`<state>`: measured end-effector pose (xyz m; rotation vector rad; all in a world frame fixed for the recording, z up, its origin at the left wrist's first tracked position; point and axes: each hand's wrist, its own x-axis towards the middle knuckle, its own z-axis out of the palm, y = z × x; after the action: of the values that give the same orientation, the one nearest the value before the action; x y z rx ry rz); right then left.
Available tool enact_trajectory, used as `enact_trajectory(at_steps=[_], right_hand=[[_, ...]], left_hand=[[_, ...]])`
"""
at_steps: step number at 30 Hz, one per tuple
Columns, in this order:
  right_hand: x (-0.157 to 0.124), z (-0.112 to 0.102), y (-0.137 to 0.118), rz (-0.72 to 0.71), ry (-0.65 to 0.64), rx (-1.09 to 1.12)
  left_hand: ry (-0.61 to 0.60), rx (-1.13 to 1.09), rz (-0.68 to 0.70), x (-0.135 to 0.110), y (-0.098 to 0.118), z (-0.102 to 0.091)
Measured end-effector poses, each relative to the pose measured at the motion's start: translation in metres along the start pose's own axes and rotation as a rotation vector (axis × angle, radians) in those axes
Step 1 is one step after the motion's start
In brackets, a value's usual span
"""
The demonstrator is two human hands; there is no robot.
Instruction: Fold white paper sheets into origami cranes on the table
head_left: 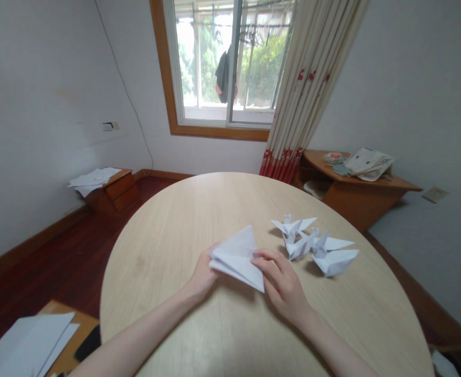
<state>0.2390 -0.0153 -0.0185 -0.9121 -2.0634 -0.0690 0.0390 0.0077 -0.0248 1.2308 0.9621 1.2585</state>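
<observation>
A folded sheet of white paper [236, 256], with several layers showing along its near edge, is held just above the round table [167, 230]. My left hand [206, 272] grips its left side, the fingers hidden behind the paper. At the right side, my right hand [281, 283] is closed on the paper, its fingertips pressing on the upper layer. To the right of that hand, several white paper cranes [335, 256] stand close together on the tabletop.
Left of the table, a small wooden cabinet [124, 191] bears loose papers. White sheets [26, 343] lie on a wooden surface at lower left. A wooden corner desk [352, 196] with a cloth bag [370, 162] stands back right, beside a curtain [309, 78].
</observation>
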Motion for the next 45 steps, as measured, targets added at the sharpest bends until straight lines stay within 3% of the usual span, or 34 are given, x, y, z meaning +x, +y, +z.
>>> enact_trajectory(at_steps=[8, 13, 19, 31, 36, 42, 45], right_hand=[[-0.001, -0.002, 0.002, -0.029, 0.084, 0.039], [-0.002, 0.004, 0.003, 0.034, 0.073, 0.170], [-0.001, 0.006, 0.002, 0.056, 0.120, 0.148], [-0.001, 0.006, 0.002, 0.238, 0.148, 0.183], [0.002, 0.002, 0.002, 0.413, 0.076, 0.283], [0.001, 0.008, 0.004, 0.742, -0.246, 0.520], [0.002, 0.012, 0.003, 0.877, -0.189, 0.682]], left_hand=[[-0.090, -0.004, 0.065, 0.001, 0.002, -0.002], [-0.078, -0.022, 0.053, 0.001, 0.007, -0.005], [-0.052, -0.052, 0.009, -0.001, 0.005, -0.004], [-0.012, 0.015, -0.055, -0.001, 0.009, -0.005], [0.070, 0.066, -0.038, 0.002, 0.007, -0.005], [0.123, 0.078, -0.019, 0.004, 0.004, -0.006], [0.100, 0.087, -0.023, 0.004, 0.004, -0.005]])
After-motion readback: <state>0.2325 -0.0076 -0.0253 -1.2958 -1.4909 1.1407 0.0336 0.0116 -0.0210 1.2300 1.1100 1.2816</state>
